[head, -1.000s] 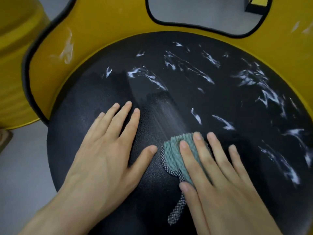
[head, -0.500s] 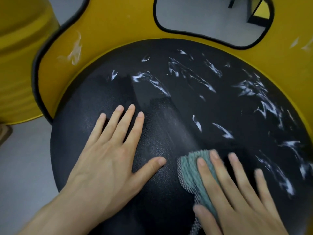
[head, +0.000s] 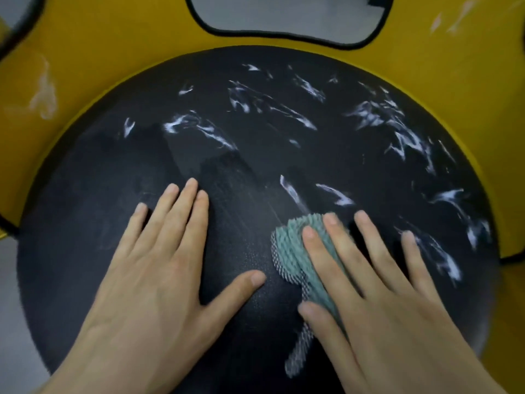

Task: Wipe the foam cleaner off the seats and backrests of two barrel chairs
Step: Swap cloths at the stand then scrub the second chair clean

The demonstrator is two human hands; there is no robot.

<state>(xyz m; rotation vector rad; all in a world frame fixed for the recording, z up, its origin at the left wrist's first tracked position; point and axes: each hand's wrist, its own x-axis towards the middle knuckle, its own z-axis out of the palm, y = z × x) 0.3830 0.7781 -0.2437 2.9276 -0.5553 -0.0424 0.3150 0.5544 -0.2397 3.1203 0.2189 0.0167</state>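
Note:
The round black seat point(head: 85, 194) of a yellow barrel chair fills the view. White foam streaks point(head: 392, 120) cover its far and right parts; the near left part looks wiped and dark. My right hand point(head: 377, 297) presses a teal cloth point(head: 295, 245) flat on the seat with straight fingers, just below two foam streaks point(head: 335, 194). A checkered strip of the cloth trails toward me. My left hand point(head: 159, 268) rests flat on the seat to the left, fingers spread.
The yellow backrest point(head: 142, 46) curves round the seat, with foam smears point(head: 42, 95) on its left side and at top right. A black-rimmed cutout point(head: 284, 15) opens in the backrest. Grey floor point(head: 11, 308) shows at lower left.
My right hand has pushed the cloth forward, away from me, toward the foam streaks after pulling it back. The left hand stays pressed in the same spot. The view has shifted closer.

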